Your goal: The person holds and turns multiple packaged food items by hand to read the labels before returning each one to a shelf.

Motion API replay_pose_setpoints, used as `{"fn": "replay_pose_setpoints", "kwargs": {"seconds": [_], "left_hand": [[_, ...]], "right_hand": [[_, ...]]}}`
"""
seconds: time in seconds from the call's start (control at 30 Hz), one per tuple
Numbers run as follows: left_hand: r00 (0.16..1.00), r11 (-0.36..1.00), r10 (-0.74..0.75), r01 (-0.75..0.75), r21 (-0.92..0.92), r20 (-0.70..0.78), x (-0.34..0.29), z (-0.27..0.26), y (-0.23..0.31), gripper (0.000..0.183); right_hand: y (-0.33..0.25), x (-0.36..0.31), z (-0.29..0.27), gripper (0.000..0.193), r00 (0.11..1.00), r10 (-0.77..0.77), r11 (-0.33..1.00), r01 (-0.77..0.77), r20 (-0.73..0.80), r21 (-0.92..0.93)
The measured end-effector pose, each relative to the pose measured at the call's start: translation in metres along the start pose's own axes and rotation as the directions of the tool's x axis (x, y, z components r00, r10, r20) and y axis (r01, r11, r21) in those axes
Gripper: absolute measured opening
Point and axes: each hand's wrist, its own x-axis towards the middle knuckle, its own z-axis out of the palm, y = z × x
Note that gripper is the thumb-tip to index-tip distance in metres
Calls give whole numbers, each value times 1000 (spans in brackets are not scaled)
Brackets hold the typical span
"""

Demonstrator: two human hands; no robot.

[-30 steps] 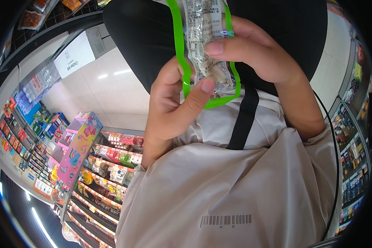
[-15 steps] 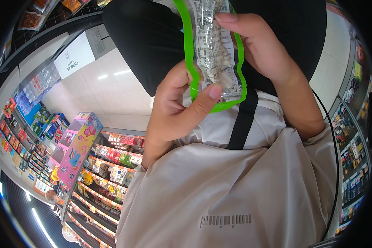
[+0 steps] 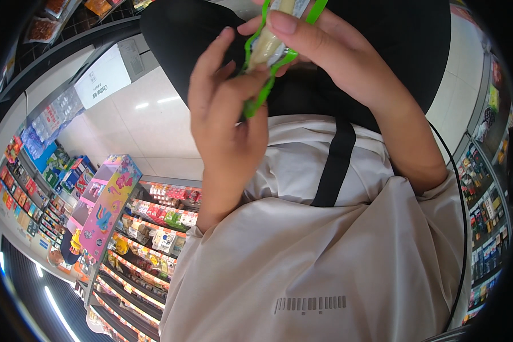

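Note:
A clear snack packet with a bright green border (image 3: 268, 45) is up at the top of the view, turned nearly edge-on, its pale contents showing. My left hand (image 3: 225, 119) grips its lower edge between thumb and fingers. My right hand (image 3: 319, 54) pinches the upper part from the right, fingers curled over it. Both hands hover above my beige shirt (image 3: 325, 268) and a black strap (image 3: 333, 165). The packet's top runs out of the frame.
Shop shelves packed with colourful packaged goods (image 3: 148, 228) fill the lower left, with a pink display stand (image 3: 102, 208) beside them. A white tiled floor (image 3: 137, 131) lies to the left. More stocked shelves (image 3: 487, 216) line the right edge.
The packet has turned from flat-on to nearly edge-on and moved up. Both hands have shifted with it, the left hand's fingers now spread along its edge.

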Motion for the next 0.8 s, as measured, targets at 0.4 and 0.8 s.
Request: {"fn": "replay_pose_setpoints", "kwargs": {"seconds": [0.4,0.8], "left_hand": [[976,926,-61,133,-354,207,23,-16,12,48],[727,293,-527,642,-709,440,13,-28,67,47]], "right_hand": [[-11,11,-4,45,989,-91,989,103,-114,110],[-14,-14,16,57,986,-72,992,86,-149,96]]}}
